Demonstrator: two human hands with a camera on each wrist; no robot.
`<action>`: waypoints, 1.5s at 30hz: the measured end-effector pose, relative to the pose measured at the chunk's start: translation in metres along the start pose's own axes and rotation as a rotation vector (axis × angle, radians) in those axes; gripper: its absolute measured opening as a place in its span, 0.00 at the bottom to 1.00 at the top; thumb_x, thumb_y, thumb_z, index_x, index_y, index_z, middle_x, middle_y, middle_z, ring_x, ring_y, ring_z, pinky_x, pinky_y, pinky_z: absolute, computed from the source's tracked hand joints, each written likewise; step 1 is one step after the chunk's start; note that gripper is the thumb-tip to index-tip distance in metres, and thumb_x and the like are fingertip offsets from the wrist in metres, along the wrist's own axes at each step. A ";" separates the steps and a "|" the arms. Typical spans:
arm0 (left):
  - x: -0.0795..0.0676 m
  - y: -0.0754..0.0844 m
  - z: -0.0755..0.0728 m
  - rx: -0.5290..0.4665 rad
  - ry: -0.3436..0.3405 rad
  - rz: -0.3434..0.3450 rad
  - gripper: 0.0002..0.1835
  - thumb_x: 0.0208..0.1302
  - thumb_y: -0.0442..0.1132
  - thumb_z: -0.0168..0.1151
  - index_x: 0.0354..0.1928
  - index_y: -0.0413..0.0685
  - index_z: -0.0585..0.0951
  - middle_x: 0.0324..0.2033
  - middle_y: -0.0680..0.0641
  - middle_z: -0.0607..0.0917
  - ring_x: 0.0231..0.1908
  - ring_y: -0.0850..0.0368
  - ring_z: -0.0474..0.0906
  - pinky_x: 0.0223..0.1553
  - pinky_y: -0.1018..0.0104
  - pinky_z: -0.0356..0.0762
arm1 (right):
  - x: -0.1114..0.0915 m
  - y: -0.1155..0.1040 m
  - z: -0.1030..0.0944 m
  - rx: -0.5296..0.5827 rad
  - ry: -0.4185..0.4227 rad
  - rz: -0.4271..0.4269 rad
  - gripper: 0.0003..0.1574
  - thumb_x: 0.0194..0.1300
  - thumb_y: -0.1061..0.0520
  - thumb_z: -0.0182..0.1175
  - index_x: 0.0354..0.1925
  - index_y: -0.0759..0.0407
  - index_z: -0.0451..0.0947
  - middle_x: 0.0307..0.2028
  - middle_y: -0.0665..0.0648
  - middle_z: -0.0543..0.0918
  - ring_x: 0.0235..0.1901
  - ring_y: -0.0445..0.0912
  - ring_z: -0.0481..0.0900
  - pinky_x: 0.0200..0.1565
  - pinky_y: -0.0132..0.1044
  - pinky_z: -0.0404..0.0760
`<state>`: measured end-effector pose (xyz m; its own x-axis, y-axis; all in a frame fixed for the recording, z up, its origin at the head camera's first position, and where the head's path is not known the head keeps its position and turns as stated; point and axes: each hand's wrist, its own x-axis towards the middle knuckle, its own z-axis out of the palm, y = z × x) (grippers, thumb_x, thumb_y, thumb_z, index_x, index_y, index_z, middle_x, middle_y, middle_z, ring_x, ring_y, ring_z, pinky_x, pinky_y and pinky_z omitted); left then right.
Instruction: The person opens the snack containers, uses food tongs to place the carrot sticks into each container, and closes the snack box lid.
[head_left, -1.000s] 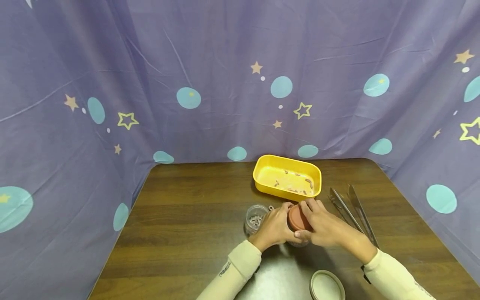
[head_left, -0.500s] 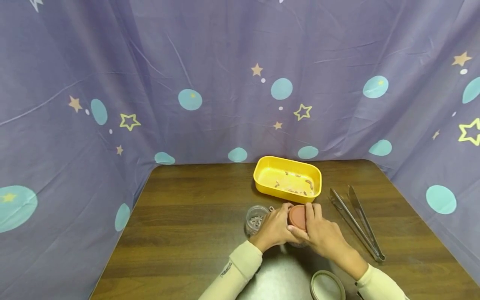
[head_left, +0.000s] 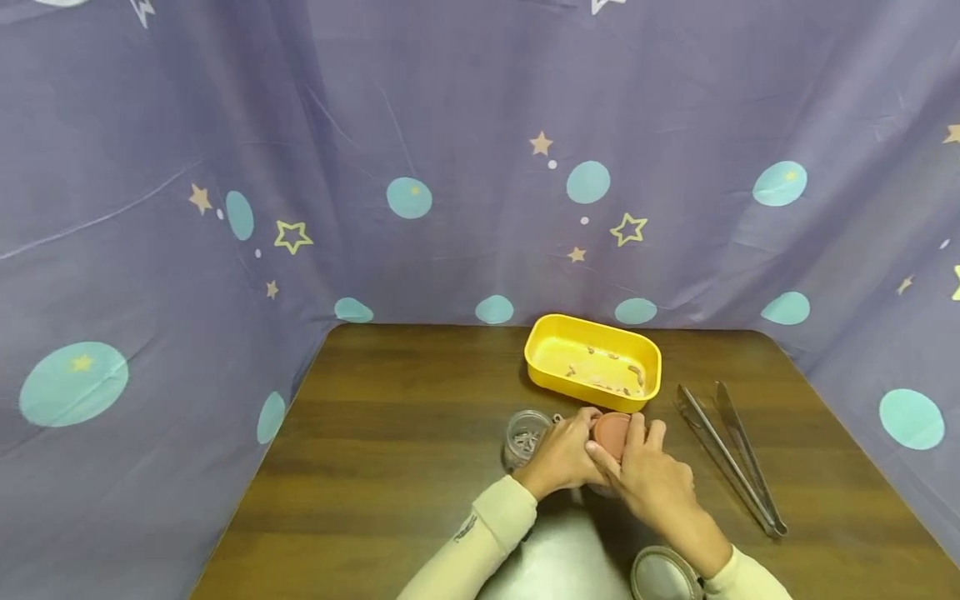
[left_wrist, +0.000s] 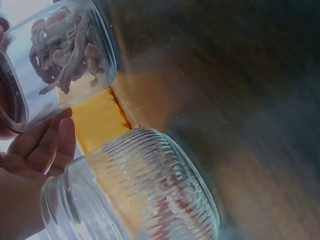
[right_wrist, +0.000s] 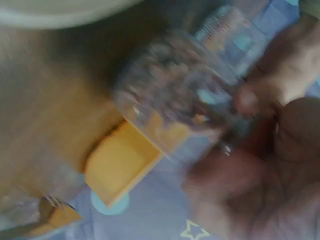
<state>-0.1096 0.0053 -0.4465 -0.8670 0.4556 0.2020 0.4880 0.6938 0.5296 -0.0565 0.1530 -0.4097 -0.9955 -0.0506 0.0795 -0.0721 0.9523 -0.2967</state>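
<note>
My left hand (head_left: 564, 458) grips a clear jar (left_wrist: 45, 95) of curled brown dried pieces, steadying it from the left. A reddish-brown screw lid (head_left: 611, 433) sits on top of that jar. My right hand (head_left: 654, 477) holds this lid, its thumb on the near side and fingers over the far right edge. In the right wrist view the same jar is blurred, tilted across the frame. Just left of my left hand stands an uncovered ribbed glass jar (head_left: 525, 437) with a few similar pieces inside.
Behind the hands sits a yellow tray (head_left: 570, 388) with scattered brown bits. Metal tongs (head_left: 727, 467) lie spread on the right. A round lid (head_left: 663, 577) rests near the front edge, close to the right sleeve. A patterned curtain (head_left: 480, 167) hangs behind the table.
My right hand has turned on the reddish-brown lid, its wrist and forearm swinging inward and revealing the tongs' hinged end. The left hand keeps its hold. The head view has shifted slightly.
</note>
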 end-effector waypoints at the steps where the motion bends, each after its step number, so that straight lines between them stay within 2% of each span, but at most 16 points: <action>1: 0.000 0.001 0.002 0.007 -0.008 0.003 0.50 0.42 0.61 0.82 0.65 0.46 0.73 0.50 0.49 0.88 0.44 0.60 0.85 0.45 0.69 0.82 | -0.001 0.002 -0.004 0.020 -0.027 -0.026 0.57 0.72 0.27 0.50 0.67 0.77 0.57 0.53 0.78 0.65 0.29 0.64 0.81 0.22 0.55 0.79; 3: -0.003 0.001 0.006 0.000 -0.026 -0.001 0.51 0.40 0.63 0.83 0.64 0.47 0.74 0.49 0.50 0.87 0.42 0.61 0.84 0.43 0.70 0.81 | -0.004 0.009 -0.015 0.106 -0.110 -0.108 0.54 0.72 0.31 0.55 0.69 0.77 0.57 0.63 0.80 0.61 0.47 0.73 0.78 0.34 0.63 0.82; 4: -0.005 0.000 0.007 -0.004 -0.034 -0.007 0.51 0.39 0.64 0.83 0.64 0.47 0.74 0.49 0.51 0.87 0.42 0.62 0.83 0.42 0.71 0.81 | -0.004 0.012 -0.020 0.157 -0.164 -0.159 0.53 0.73 0.35 0.57 0.71 0.77 0.56 0.68 0.80 0.57 0.56 0.77 0.73 0.42 0.67 0.81; 6: -0.009 -0.002 0.010 -0.022 -0.045 -0.024 0.50 0.38 0.65 0.82 0.63 0.49 0.74 0.49 0.52 0.87 0.41 0.63 0.82 0.42 0.72 0.80 | -0.003 0.020 -0.029 0.243 -0.288 -0.284 0.52 0.73 0.43 0.60 0.74 0.77 0.51 0.74 0.80 0.50 0.67 0.79 0.60 0.55 0.72 0.74; 8: -0.013 -0.004 0.011 -0.051 -0.053 -0.046 0.51 0.37 0.66 0.82 0.62 0.50 0.74 0.49 0.53 0.87 0.41 0.64 0.81 0.42 0.72 0.79 | 0.001 0.027 -0.035 0.279 -0.362 -0.400 0.49 0.72 0.51 0.62 0.75 0.77 0.50 0.75 0.79 0.51 0.70 0.77 0.56 0.62 0.70 0.70; 9: -0.014 -0.005 0.012 -0.057 -0.054 -0.053 0.51 0.37 0.66 0.82 0.62 0.50 0.74 0.49 0.53 0.87 0.41 0.64 0.81 0.42 0.72 0.79 | 0.003 0.030 -0.036 0.279 -0.376 -0.444 0.49 0.71 0.54 0.63 0.75 0.76 0.50 0.75 0.77 0.55 0.70 0.74 0.59 0.62 0.68 0.71; 12: -0.016 -0.007 0.011 -0.064 -0.049 -0.067 0.52 0.35 0.66 0.83 0.62 0.50 0.74 0.49 0.52 0.87 0.40 0.64 0.80 0.42 0.72 0.79 | 0.009 0.033 -0.035 0.250 -0.347 -0.511 0.44 0.67 0.59 0.66 0.72 0.73 0.58 0.66 0.70 0.72 0.61 0.64 0.70 0.53 0.54 0.80; 15: -0.015 -0.007 0.008 -0.054 -0.031 -0.067 0.52 0.34 0.65 0.84 0.62 0.50 0.73 0.47 0.51 0.87 0.39 0.63 0.80 0.40 0.72 0.79 | 0.011 0.030 -0.031 0.238 -0.301 -0.469 0.37 0.66 0.60 0.66 0.67 0.67 0.62 0.51 0.58 0.81 0.53 0.55 0.71 0.43 0.42 0.79; 18: -0.013 -0.006 0.006 -0.045 -0.022 -0.059 0.51 0.34 0.64 0.84 0.62 0.50 0.74 0.46 0.51 0.87 0.38 0.63 0.81 0.39 0.72 0.79 | 0.009 0.026 -0.028 0.233 -0.270 -0.416 0.33 0.68 0.60 0.65 0.64 0.65 0.63 0.46 0.55 0.81 0.53 0.55 0.70 0.42 0.41 0.79; 21: -0.011 -0.006 0.003 -0.054 -0.033 -0.043 0.52 0.35 0.63 0.85 0.62 0.49 0.73 0.48 0.51 0.87 0.41 0.63 0.82 0.42 0.72 0.80 | 0.006 0.025 -0.026 0.241 -0.226 -0.383 0.34 0.68 0.57 0.66 0.65 0.67 0.63 0.54 0.65 0.79 0.55 0.59 0.71 0.44 0.47 0.81; 24: -0.009 -0.006 -0.001 -0.042 -0.050 -0.020 0.55 0.34 0.65 0.84 0.64 0.48 0.72 0.53 0.50 0.84 0.49 0.61 0.81 0.51 0.68 0.80 | 0.005 0.027 -0.024 0.262 -0.179 -0.370 0.39 0.68 0.53 0.67 0.66 0.68 0.61 0.63 0.73 0.73 0.60 0.63 0.72 0.49 0.52 0.82; 29: -0.011 -0.009 -0.016 0.045 -0.061 0.020 0.67 0.33 0.68 0.83 0.74 0.43 0.64 0.67 0.45 0.76 0.65 0.52 0.74 0.69 0.56 0.71 | 0.002 0.035 -0.023 0.313 -0.147 -0.337 0.54 0.64 0.42 0.69 0.70 0.69 0.55 0.68 0.76 0.68 0.62 0.68 0.71 0.55 0.62 0.79; 33: -0.014 -0.021 -0.034 0.119 -0.031 0.045 0.71 0.35 0.67 0.83 0.77 0.38 0.59 0.74 0.40 0.67 0.72 0.47 0.67 0.74 0.51 0.62 | -0.014 0.049 -0.029 0.326 -0.249 -0.237 0.69 0.56 0.36 0.74 0.73 0.72 0.47 0.70 0.80 0.59 0.67 0.77 0.60 0.56 0.73 0.71; 38: -0.022 -0.043 -0.049 0.166 -0.010 0.009 0.69 0.35 0.67 0.83 0.76 0.37 0.61 0.75 0.39 0.66 0.73 0.44 0.64 0.75 0.49 0.60 | -0.043 0.071 -0.024 0.194 -0.443 -0.176 0.80 0.41 0.35 0.80 0.76 0.68 0.48 0.70 0.77 0.60 0.64 0.83 0.60 0.54 0.78 0.69; 41: -0.027 -0.054 -0.051 0.129 -0.024 -0.027 0.67 0.37 0.66 0.82 0.76 0.38 0.62 0.73 0.39 0.68 0.73 0.44 0.65 0.74 0.48 0.61 | -0.056 0.075 -0.010 0.118 -0.540 -0.174 0.79 0.35 0.36 0.82 0.76 0.61 0.54 0.69 0.72 0.62 0.61 0.81 0.64 0.51 0.78 0.72; 45: -0.031 -0.063 -0.048 0.093 -0.038 -0.053 0.64 0.38 0.65 0.82 0.74 0.37 0.64 0.71 0.35 0.71 0.71 0.42 0.67 0.73 0.46 0.63 | -0.064 0.075 0.008 0.052 -0.591 -0.228 0.73 0.35 0.34 0.82 0.73 0.56 0.60 0.64 0.65 0.66 0.58 0.70 0.69 0.45 0.72 0.77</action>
<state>-0.1179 -0.0795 -0.4466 -0.8884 0.4360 0.1437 0.4501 0.7658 0.4593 0.0016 0.2251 -0.4449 -0.8189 -0.4226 -0.3883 -0.2745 0.8826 -0.3816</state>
